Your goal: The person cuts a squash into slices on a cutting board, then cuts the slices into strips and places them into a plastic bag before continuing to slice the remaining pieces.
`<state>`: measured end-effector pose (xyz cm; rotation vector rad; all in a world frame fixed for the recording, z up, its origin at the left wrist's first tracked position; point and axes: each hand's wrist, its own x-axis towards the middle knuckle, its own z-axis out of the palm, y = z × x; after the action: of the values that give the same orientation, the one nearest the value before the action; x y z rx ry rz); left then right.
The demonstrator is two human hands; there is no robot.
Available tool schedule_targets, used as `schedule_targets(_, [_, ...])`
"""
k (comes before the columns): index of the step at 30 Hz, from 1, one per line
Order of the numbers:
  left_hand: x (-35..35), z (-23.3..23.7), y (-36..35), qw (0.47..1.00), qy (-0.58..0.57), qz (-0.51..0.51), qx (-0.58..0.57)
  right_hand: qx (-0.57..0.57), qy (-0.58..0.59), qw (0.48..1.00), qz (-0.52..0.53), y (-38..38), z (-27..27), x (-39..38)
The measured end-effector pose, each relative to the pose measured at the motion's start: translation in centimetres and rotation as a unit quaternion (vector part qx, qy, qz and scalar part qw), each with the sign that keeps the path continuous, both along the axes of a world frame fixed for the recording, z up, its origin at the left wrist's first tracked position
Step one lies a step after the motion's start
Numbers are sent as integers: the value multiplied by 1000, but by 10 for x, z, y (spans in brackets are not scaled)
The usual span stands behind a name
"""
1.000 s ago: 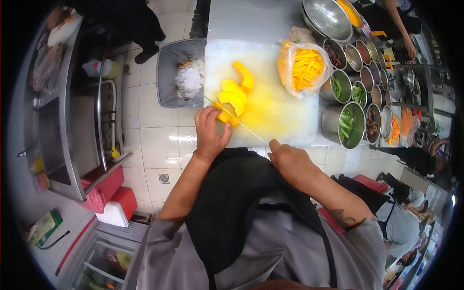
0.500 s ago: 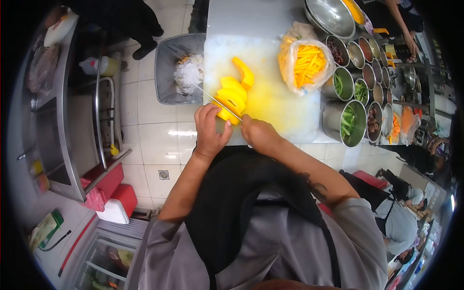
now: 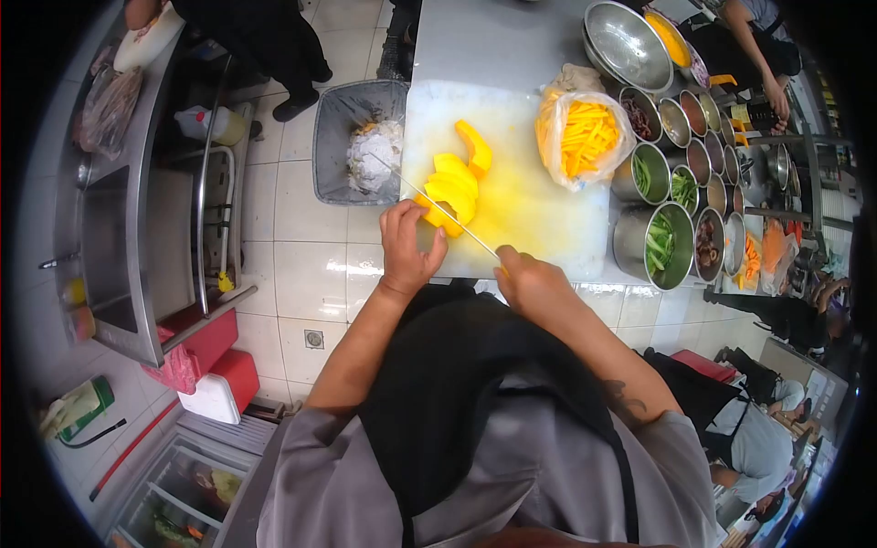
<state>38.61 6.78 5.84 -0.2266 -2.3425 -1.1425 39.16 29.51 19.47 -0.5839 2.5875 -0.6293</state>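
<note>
My left hand [image 3: 405,242] presses down on a yellow-orange pumpkin piece [image 3: 439,216] at the near left of a white cutting board [image 3: 539,215]. My right hand [image 3: 530,281] grips the handle of a long thin knife [image 3: 437,209], whose blade runs up and left across that piece. More curved yellow pumpkin slices [image 3: 459,172] lie stacked just beyond my left hand. A clear plastic bag of orange-yellow strips [image 3: 585,135] sits at the board's far right.
Several steel tubs [image 3: 660,239] of chopped vegetables stand right of the board, steel bowls [image 3: 630,41] behind them. A grey waste bin [image 3: 354,146] stands on the floor left of the counter. A steel sink counter [image 3: 119,210] runs along the left. Other people stand at the top and right.
My right hand has drawn the knife back toward me, away from the pumpkin, after pushing forward half a second ago. My left hand stays on the piece.
</note>
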Motion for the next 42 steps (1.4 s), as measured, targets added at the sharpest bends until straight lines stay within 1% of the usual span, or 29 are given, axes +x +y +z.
schedule_targets(3, [0, -2, 0, 1000, -2, -5, 2, 10, 28, 999, 11, 5, 14, 10])
schedule_targets(9, [0, -2, 0, 1000, -6, -4, -1, 22, 21, 999, 14, 16, 20, 16])
schedule_targets(15, [-1, -2, 0, 1000, -2, -7, -5, 65, 5, 998, 14, 13, 28, 18])
schedule_targets(23, [-2, -5, 0, 1000, -8, -7, 4, 117, -35, 992, 23, 9, 52, 17])
schedule_targets(30, [-2, 3, -2, 999, -32, -13, -4, 165, -62, 984, 32, 6, 58, 15])
schedule_targets(36, [-2, 2, -1, 999, -39, -14, 10, 103, -116, 988, 13, 7, 46, 7])
schedule_targets(39, [-2, 1, -1, 999, -36, -16, 12, 98, -122, 988, 9, 7, 40, 5])
schedule_targets(42, [-3, 0, -2, 999, -41, -17, 13, 62, -107, 992, 11, 1, 30, -2])
